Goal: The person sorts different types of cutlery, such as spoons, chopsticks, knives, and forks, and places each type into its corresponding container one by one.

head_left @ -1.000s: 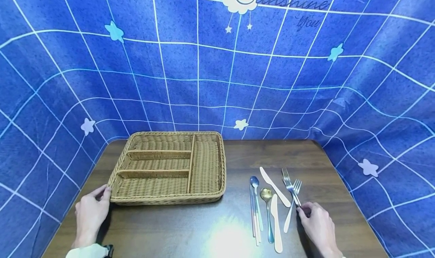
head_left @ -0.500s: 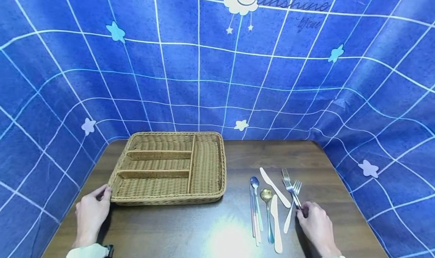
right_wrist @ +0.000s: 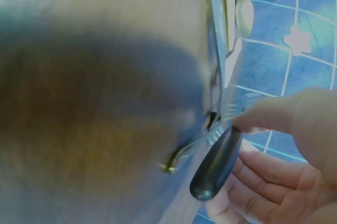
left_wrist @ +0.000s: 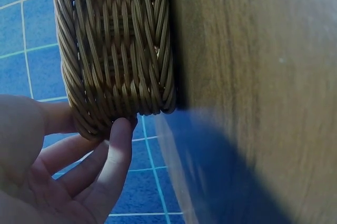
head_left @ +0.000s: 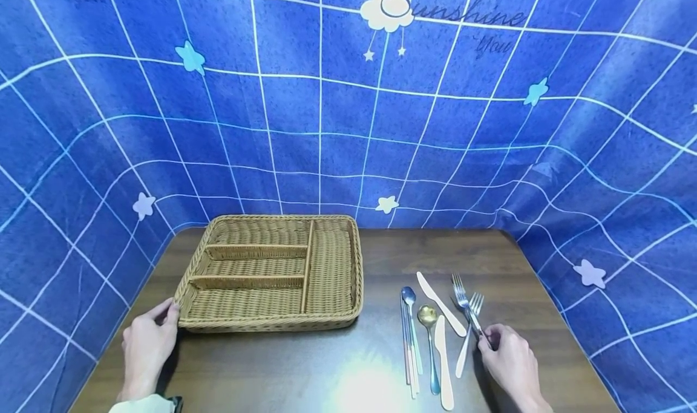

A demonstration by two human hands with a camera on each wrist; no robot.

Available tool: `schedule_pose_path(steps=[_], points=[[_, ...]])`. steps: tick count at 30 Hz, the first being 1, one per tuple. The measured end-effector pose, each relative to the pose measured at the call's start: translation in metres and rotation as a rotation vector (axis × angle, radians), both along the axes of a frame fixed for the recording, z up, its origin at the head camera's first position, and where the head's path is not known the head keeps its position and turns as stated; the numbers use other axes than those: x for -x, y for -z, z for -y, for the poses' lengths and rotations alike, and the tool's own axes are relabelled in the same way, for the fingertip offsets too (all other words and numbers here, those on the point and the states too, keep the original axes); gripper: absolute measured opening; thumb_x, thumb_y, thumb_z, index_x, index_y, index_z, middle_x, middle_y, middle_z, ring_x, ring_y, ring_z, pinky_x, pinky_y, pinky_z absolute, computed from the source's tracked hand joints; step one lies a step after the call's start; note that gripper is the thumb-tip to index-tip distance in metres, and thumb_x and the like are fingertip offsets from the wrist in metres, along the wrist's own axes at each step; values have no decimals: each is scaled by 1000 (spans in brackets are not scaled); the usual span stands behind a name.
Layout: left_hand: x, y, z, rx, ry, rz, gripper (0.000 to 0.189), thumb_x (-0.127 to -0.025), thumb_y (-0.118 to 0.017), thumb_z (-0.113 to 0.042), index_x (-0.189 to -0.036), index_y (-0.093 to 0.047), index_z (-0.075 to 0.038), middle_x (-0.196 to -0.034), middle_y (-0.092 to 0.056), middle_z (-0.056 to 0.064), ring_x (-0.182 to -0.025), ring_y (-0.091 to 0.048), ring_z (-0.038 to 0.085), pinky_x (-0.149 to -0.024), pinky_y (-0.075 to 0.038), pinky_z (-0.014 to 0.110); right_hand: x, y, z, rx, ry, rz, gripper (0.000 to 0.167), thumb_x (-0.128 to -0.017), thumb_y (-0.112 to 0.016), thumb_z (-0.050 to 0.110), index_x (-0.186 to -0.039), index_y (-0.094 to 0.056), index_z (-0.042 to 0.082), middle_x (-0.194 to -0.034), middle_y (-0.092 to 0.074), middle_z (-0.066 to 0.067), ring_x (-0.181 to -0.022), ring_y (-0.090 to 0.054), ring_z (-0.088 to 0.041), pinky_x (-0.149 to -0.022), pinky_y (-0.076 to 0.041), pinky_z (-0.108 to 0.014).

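My left hand [head_left: 147,346] pinches the near left corner of a wicker cutlery basket [head_left: 267,323]; the left wrist view shows the thumb and fingers on either side of that corner. On the right, my right hand [head_left: 510,358] pinches a fork [head_left: 461,295] by its dark handle [right_wrist: 217,166], tines pointing away from me. That fork crosses over a second fork [head_left: 475,305] with a pale handle. Left of the forks lie a knife [head_left: 440,303], another knife [head_left: 443,361], a gold-bowled spoon [head_left: 428,316], a dark-bowled spoon [head_left: 408,295] and chopsticks [head_left: 406,346].
Wicker dividers [head_left: 250,278] split the basket into several compartments, with none of the cutlery inside. A brown wooden table [head_left: 272,370] carries everything. Blue gridded cloth [head_left: 337,110] hangs around its back and sides. Bright glare lies on the table near the front middle.
The head view has tilted slightly, so the scene sits a little lower. My right hand has shifted very slightly right with the fork's handle; my left hand keeps its grip on the basket corner.
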State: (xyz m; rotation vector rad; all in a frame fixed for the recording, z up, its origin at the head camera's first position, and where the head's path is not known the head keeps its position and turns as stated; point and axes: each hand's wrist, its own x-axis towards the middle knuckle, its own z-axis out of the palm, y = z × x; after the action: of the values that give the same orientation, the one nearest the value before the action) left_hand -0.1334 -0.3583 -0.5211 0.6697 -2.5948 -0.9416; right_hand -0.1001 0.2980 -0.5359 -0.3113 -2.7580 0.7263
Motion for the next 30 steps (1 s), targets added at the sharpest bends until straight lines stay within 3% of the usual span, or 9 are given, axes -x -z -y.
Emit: schedule_pose_path(steps=[5, 12, 18, 22, 30], points=[[0, -2, 0, -14, -14, -7, 47, -109, -56, -37, -141, -69, -5, -132, -67, 29, -130, -50, 66, -96, -43, 70, 6, -4, 1, -13, -31, -57, 7, -89, -78, 12, -95, -76, 8, -81, -75, -3, -72, -72, -35, -59, -51, -56], [-1, 0, 0, 0, -7, -8, 46, -109, -56, -35, -141, -69, -4, -126, -71, 28, -129, -52, 65, -95, -44, 69, 8, -8, 5, -24, -55, -39, 10, -93, -75, 12, -101, -76, 5, -88, -78, -10, -81, -75, -38, -65, -54, -61], [3, 2, 0, 27, 13, -35, 42, -108, -58, -30, -137, -72, -3, -116, -75, 27, -124, -56, 64, -92, -46, 68, 18, -17, 11, -14, -88, -63, 12, -93, -78, 12, -103, -77, 5, -84, -75, -5, -73, -71, -25, -61, -54, -53], [4, 3, 0, 28, 13, -41, 41, -108, -58, -29, -137, -71, -2, -119, -74, 28, -126, -56, 63, -94, -45, 68, 27, -25, 21, -1, -129, -104, 12, -91, -80, 10, -102, -77, 5, -85, -73, -4, -69, -67, -20, -58, -52, -49], [1, 6, 1, 35, 9, -52, 41, -107, -59, -28, -136, -72, -2, -117, -75, 27, -125, -56, 63, -95, -45, 69, 49, -42, 49, -12, -270, -185, 12, -89, -81, 7, -99, -76, 10, -77, -67, 2, -67, -61, -15, -56, -48, -41]])
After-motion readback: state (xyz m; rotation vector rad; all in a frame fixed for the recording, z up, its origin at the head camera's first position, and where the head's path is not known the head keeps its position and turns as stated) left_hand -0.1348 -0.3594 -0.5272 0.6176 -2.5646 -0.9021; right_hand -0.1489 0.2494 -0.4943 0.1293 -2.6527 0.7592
